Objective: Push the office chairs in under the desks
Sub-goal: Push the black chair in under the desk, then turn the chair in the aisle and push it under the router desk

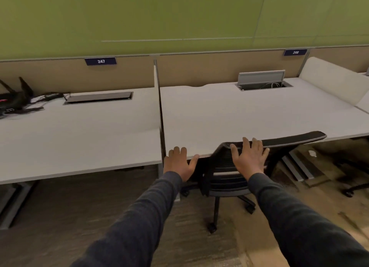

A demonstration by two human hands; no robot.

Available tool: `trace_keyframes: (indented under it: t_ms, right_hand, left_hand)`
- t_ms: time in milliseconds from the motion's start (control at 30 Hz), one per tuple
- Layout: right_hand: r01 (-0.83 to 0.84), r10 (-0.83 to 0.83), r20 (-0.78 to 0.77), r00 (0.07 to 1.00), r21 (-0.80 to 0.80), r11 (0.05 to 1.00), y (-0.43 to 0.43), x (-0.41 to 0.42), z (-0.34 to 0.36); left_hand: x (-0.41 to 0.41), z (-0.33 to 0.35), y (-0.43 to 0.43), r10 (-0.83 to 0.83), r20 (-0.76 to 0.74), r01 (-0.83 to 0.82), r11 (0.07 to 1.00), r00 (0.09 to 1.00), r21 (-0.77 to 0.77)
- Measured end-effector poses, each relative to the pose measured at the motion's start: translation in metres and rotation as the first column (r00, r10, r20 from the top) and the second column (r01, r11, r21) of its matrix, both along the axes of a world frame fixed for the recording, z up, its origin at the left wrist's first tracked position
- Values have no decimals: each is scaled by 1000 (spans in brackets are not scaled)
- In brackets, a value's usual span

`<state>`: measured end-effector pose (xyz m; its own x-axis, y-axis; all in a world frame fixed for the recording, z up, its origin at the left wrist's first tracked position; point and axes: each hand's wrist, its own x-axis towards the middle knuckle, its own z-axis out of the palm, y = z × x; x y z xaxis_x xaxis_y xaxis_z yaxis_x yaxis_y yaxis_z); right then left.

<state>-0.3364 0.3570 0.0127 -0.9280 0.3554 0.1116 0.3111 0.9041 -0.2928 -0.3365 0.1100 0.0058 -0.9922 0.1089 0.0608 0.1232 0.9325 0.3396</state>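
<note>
Green wall behind a white counter (249, 110) (tagged 248), black chair (225, 172) tucked at its front edge, right hand (249, 158) flat, fingers spread on the chair back, left hand (179, 163) open beside the chair

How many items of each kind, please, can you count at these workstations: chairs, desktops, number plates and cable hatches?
Black mesh-backed office chairs: 1, with the right hand open against its backrest and the left hand open beside it
White rectangular desktops: 2
Dark blue number plates: 2
Grey cable hatches: 2
Total: 7
</note>
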Motion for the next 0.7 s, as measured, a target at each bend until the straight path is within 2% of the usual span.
trace_keyframes:
  t_ms: [400,700]
  right_hand:
    - [-330,331,28,943,-29,944,-293,56,-4]
    - [-625,628,50,777,-60,778,-509,67,-9]
  left_hand:
    - [110,-7,-292,285,46,-280,955,957,-101]
    - [184,-11,-468,555,30,-550,830,831,-95]
